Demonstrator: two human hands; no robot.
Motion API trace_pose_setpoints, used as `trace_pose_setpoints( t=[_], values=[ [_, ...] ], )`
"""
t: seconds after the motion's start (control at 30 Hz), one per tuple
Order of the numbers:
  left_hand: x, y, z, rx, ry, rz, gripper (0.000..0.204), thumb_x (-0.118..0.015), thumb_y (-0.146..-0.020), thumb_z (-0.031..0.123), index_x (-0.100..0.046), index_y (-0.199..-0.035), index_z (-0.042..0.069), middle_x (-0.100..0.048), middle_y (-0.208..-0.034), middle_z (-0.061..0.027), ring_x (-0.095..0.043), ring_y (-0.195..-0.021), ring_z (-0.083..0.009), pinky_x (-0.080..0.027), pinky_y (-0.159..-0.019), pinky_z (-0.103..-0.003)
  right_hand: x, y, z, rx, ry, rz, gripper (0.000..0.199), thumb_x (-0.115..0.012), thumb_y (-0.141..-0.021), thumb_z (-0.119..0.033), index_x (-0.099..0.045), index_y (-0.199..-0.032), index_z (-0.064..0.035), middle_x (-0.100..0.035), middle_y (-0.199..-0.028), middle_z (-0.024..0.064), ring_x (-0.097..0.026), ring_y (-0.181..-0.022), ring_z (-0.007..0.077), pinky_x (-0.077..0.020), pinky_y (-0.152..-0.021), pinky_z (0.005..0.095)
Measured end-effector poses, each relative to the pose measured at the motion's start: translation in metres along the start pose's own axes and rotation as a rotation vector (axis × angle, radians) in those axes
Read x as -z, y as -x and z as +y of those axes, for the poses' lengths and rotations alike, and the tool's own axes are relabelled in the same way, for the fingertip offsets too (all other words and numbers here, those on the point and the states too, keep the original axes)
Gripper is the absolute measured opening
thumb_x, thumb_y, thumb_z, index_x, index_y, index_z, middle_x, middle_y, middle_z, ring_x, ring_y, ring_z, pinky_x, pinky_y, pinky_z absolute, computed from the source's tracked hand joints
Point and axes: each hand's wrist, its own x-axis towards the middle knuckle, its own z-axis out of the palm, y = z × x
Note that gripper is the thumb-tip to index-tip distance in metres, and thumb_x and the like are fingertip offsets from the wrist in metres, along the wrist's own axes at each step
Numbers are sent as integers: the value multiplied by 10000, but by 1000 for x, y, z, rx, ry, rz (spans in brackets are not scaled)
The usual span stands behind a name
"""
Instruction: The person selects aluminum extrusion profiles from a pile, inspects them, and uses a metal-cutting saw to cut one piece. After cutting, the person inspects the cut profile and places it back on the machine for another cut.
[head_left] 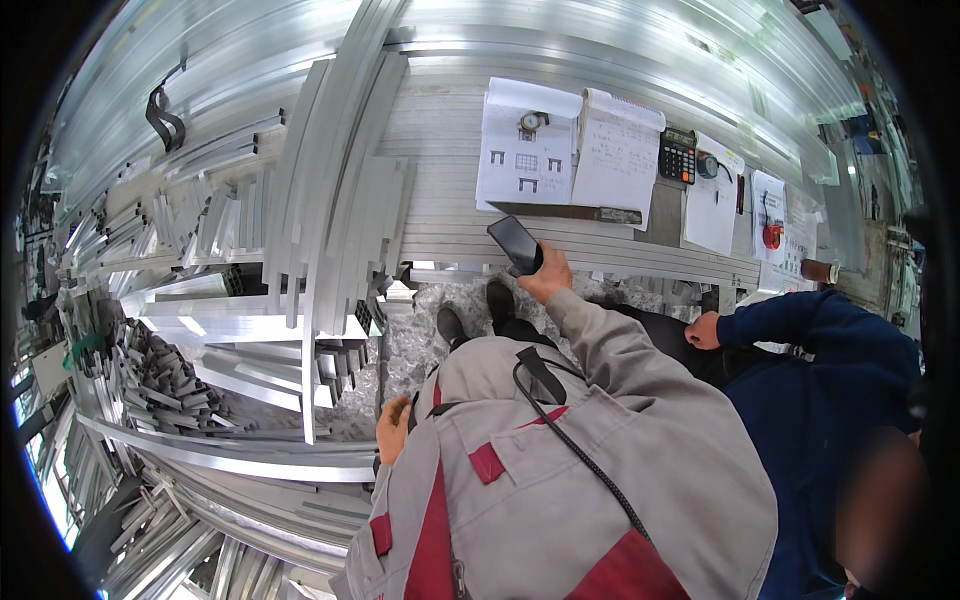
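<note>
My right hand [547, 276] grips a dark smartphone [513, 243] at the front edge of the workbench surface, with the screen facing up. Just beyond the phone, a long flat dark metal strip [570, 212] lies across the lower edge of an open folder of papers [525, 165]. A round dial gauge [531, 121] rests on the top sheet, which carries printed drawings. My left hand [392, 430] hangs down by my side with its fingers loosely apart and nothing seen in them. Long aluminium profiles [310, 345] lie to the left of my body.
Right of the folder lie a handwritten notepad [618, 150], a black calculator [677, 157], a tape measure [708, 164] and a red object [771, 236]. Close on my right stands a person in a navy top [820, 400]. Cut profile pieces [165, 380] are heaped at left.
</note>
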Motion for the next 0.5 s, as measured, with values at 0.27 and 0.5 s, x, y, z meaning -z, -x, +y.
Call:
trace_pose_setpoints(
  t=[0.27, 0.5],
  values=[
    [-13, 15, 5, 66, 46, -10, 309, -640, -1041, 120, -651, -1313, -26, -725, -1216, -116, -672, -1142, -187, -505, -1021, -311, -8, -54, -23, -16, -188, 48, 998, -860, -636, -367, -498, -1496, -14, -600, -1327, 241, -597, -1242, 422, -501, -1070, 461],
    [-16, 39, -1, 132, 40, 29, 298, -629, -1045, 109, -657, -1314, -19, -727, -1218, -116, -673, -1138, -183, -505, -1017, -311, 13, -155, -91, 119, 96, 220, 914, -814, -707, -301, -466, -1517, -60, -562, -1302, 230, -537, -1244, 435, -465, -1097, 481]
  ],
)
